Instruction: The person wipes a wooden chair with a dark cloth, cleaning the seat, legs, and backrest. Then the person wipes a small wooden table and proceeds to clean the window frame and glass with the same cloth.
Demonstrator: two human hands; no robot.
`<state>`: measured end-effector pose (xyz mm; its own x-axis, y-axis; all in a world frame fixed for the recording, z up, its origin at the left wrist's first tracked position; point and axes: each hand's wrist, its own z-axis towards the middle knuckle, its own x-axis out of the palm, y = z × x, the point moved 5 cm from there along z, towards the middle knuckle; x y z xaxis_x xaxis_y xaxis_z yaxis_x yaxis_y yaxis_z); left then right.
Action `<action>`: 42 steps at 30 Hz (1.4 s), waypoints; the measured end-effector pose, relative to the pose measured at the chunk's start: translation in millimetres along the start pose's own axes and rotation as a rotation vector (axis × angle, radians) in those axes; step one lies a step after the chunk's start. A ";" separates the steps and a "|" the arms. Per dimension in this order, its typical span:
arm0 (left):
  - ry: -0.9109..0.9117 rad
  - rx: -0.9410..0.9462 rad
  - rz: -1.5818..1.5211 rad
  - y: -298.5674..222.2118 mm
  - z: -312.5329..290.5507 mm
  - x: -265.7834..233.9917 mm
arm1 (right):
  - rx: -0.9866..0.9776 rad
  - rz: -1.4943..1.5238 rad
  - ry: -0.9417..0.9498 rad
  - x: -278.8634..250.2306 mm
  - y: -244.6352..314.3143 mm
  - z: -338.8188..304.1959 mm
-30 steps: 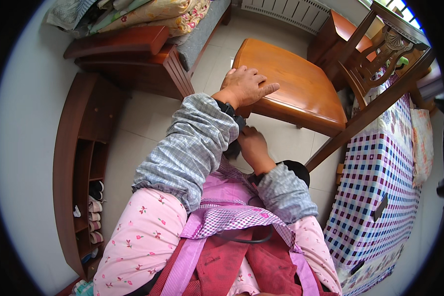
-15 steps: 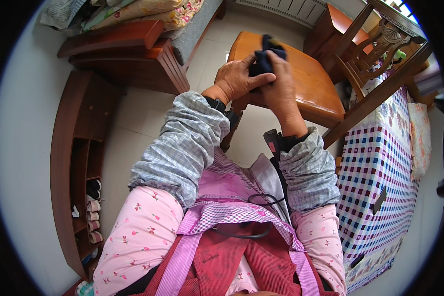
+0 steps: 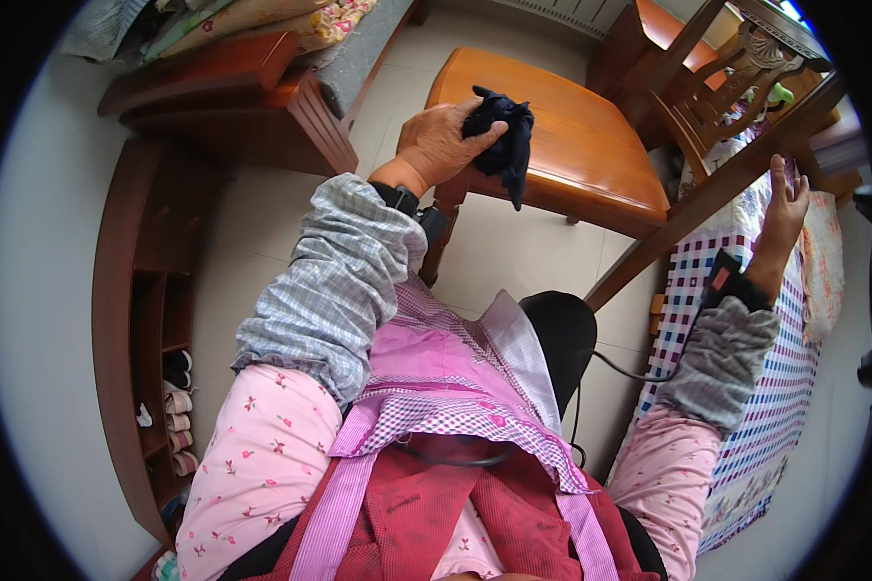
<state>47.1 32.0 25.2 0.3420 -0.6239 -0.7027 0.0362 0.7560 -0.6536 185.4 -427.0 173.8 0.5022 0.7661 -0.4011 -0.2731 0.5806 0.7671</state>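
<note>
Left hand (image 3: 441, 143): fingers partly curled on bunched navy cloth (image 3: 506, 134), thumb across it. Cloth lies at the near-left edge of the wooden chair seat (image 3: 586, 145); could slip off, I judge, if the grip loosens, since its tail overhangs. Long axis far to near, slightly rightward; tail points down. Black cable (image 3: 639, 377): might snag if pulled. Right hand (image 3: 783, 215): fingers extended, apparently holding nothing, near chair-back post (image 3: 717, 194); contact unclear.

Seeing shoes (image 3: 178, 423) lining the brown shelf (image 3: 113, 339) at left, spotting floral bedding (image 3: 295, 27) heaped beyond, catching a radiator (image 3: 564, 12) far back.
</note>
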 end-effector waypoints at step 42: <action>-0.092 -1.308 -1.019 150.3 -215.0 142.3 | -0.328 -0.426 -0.098 53.5 -87.1 88.6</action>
<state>-100.7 14.2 -233.4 0.7263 -0.6769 0.1199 -0.4799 -0.6242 -0.6165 308.8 -461.1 129.9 0.6943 0.4239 -0.5816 -0.2623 0.9016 0.3440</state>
